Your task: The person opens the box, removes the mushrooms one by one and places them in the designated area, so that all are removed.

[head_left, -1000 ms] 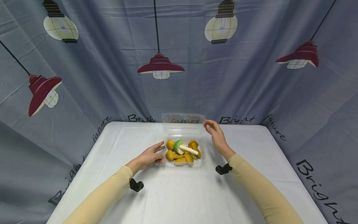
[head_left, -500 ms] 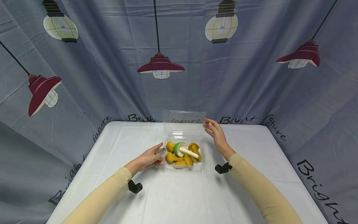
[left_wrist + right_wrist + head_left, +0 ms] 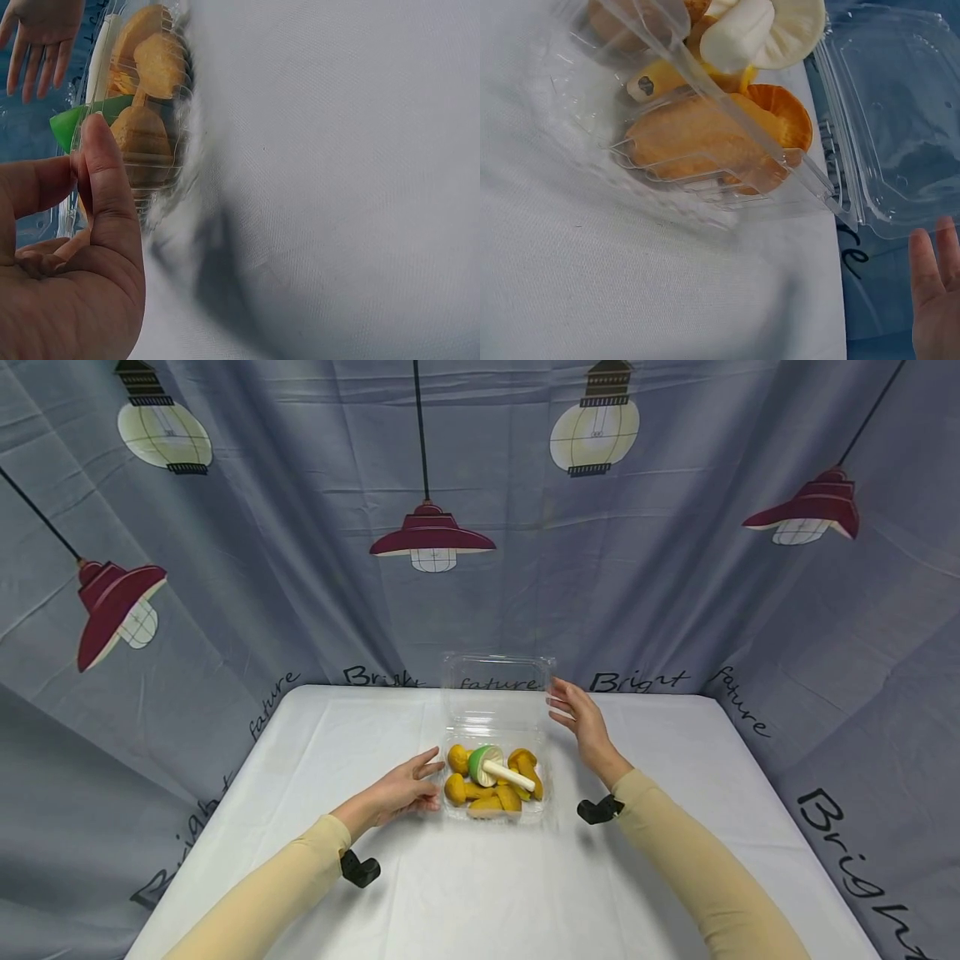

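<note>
A clear plastic clamshell box [image 3: 545,785] stands on the table with its lid [image 3: 497,710] raised at the back. Inside lie several yellow-brown toy mushrooms [image 3: 455,789]. On top of them rests a mushroom with a green cap [image 3: 480,766] and a white stem [image 3: 513,775]. My left hand [image 3: 397,789] is at the box's left side; in the left wrist view its thumb and index finger pinch the rim. At the lid's right edge is my right hand [image 3: 587,727], its fingers extended, with the fingertips [image 3: 946,225] right at that edge in the right wrist view.
A white cloth [image 3: 480,893] covers the table. Behind and around it hangs a grey-blue curtain [image 3: 300,568] printed with lamps and lettering. A black wrist device [image 3: 360,868] sits below the left wrist, another black device [image 3: 598,812] below the right.
The box with its mushrooms has slid slightly toward me and to the right. Its lid stands more upright. The right hand's fingers have straightened out along the lid's edge.
</note>
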Demonstrator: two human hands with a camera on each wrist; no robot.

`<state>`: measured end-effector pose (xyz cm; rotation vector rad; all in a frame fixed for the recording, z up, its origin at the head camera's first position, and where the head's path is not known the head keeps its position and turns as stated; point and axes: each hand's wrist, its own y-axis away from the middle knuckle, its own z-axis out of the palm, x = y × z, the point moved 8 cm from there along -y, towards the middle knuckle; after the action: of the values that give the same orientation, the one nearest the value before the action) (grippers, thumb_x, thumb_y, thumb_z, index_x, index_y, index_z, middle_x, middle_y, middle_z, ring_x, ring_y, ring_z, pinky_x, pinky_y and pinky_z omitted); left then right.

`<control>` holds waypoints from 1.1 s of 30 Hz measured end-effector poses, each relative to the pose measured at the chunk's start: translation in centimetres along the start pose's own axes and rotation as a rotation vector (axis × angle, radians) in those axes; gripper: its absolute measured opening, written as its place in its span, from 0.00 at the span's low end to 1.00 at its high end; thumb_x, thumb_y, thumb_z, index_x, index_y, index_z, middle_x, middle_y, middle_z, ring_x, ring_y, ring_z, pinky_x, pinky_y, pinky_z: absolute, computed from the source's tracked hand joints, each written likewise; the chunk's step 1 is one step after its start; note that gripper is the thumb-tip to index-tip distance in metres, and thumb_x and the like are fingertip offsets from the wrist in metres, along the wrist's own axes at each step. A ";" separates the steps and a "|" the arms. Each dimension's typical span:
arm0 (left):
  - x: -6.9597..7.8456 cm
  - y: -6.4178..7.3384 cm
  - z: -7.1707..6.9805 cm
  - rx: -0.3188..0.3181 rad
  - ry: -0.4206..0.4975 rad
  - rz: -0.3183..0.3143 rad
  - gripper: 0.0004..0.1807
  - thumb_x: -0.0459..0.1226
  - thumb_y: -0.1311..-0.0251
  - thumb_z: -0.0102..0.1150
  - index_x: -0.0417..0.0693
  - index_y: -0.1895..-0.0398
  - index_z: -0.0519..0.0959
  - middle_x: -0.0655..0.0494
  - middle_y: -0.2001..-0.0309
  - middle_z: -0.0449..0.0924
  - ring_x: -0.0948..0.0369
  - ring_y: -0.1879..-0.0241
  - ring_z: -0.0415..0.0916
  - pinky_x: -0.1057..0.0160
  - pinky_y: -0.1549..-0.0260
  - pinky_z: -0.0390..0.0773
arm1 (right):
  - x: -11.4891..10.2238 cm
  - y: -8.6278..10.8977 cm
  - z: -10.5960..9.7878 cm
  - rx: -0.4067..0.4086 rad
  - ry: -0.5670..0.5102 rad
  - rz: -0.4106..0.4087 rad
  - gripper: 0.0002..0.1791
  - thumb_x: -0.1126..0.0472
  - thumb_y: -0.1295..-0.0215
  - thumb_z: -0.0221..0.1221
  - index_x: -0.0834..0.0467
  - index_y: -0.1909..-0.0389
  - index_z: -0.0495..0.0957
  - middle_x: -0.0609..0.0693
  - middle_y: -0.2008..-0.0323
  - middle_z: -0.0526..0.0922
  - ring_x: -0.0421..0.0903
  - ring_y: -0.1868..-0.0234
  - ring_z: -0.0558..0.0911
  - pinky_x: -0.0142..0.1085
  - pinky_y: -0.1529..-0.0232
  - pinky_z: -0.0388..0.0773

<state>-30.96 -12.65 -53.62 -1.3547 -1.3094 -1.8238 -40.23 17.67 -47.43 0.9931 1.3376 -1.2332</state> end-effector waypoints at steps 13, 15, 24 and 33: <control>-0.1 -0.1 -0.3 0.009 -0.001 0.007 0.44 0.25 0.28 0.50 0.54 0.15 0.42 0.42 0.19 0.49 0.57 0.70 0.81 0.54 0.57 0.88 | 1.0 -0.2 0.3 -0.040 -0.040 0.065 0.39 0.39 0.17 0.37 0.62 0.19 0.52 0.62 0.22 0.58 0.63 0.25 0.61 0.58 0.25 0.61; -0.1 -0.1 -0.4 0.004 0.002 0.006 0.45 0.24 0.28 0.50 0.55 0.15 0.42 0.42 0.19 0.49 0.57 0.70 0.81 0.53 0.57 0.88 | 1.2 -0.2 0.3 -0.039 -0.052 0.081 0.39 0.38 0.18 0.37 0.60 0.19 0.53 0.60 0.22 0.58 0.62 0.25 0.61 0.57 0.25 0.61; 0.1 0.1 -0.2 -0.015 0.005 0.019 0.45 0.24 0.28 0.50 0.54 0.15 0.41 0.41 0.19 0.47 0.57 0.69 0.82 0.54 0.58 0.88 | 2.4 0.0 0.3 -0.043 -0.067 0.160 0.39 0.35 0.19 0.36 0.55 0.18 0.53 0.56 0.21 0.57 0.59 0.24 0.60 0.55 0.25 0.62; 0.1 0.1 -0.2 -0.019 0.006 0.028 0.45 0.24 0.29 0.50 0.54 0.15 0.42 0.41 0.19 0.48 0.57 0.69 0.81 0.55 0.58 0.88 | 3.5 0.1 0.2 -0.037 -0.176 0.203 0.42 0.38 0.18 0.35 0.65 0.19 0.49 0.61 0.21 0.54 0.62 0.23 0.56 0.56 0.24 0.58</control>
<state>-30.98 -12.83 -53.49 -1.3700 -1.2664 -1.8246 -40.62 17.21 -50.93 0.9462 1.0912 -1.1114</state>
